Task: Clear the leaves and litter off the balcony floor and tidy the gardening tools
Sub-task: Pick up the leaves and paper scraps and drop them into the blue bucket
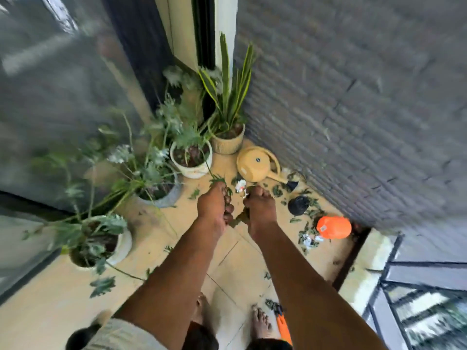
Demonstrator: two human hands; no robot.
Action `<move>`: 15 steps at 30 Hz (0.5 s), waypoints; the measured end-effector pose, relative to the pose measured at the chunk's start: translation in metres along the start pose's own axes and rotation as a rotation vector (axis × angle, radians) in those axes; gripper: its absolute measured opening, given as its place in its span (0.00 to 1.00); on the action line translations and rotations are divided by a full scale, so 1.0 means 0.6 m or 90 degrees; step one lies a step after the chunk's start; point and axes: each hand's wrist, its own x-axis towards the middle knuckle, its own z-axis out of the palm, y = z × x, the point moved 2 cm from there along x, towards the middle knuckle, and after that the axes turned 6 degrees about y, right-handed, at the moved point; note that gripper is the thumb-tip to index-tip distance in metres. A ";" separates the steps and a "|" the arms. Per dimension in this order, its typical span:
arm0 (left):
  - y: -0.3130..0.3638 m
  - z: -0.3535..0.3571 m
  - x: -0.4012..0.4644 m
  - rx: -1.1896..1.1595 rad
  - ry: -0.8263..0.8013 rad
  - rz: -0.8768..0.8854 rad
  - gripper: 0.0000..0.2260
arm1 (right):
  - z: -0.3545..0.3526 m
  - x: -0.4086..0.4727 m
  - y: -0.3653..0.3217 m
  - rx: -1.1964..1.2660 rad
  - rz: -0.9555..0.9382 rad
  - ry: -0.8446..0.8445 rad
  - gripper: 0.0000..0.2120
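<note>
Both my arms reach down over the tan tiled floor (227, 263). My left hand (213, 207) grips a bunch of green leaves (217, 181) that stick out past its fingers. My right hand (259, 205) is curled round more leaves and white paper scraps (241, 186), with a bit of green showing under the palm. More leaves and paper litter (309, 238) lie to the right, along the wall. A yellow watering can (257, 165) lies tipped just beyond my hands.
Several potted plants (192, 157) line the glass door on the left, and a snake plant (228, 137) fills the corner. A black pot (298, 205) and an orange pot (334, 227) lie by the grey wall. An orange tool (284, 329) lies beside my bare feet.
</note>
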 end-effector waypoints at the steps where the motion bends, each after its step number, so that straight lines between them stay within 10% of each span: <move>1: 0.026 -0.005 -0.037 -0.026 0.010 0.015 0.16 | 0.006 -0.036 -0.030 0.011 0.003 0.006 0.14; 15: 0.257 -0.155 -0.268 -0.159 0.339 0.359 0.18 | 0.147 -0.352 -0.195 0.010 -0.093 -0.077 0.17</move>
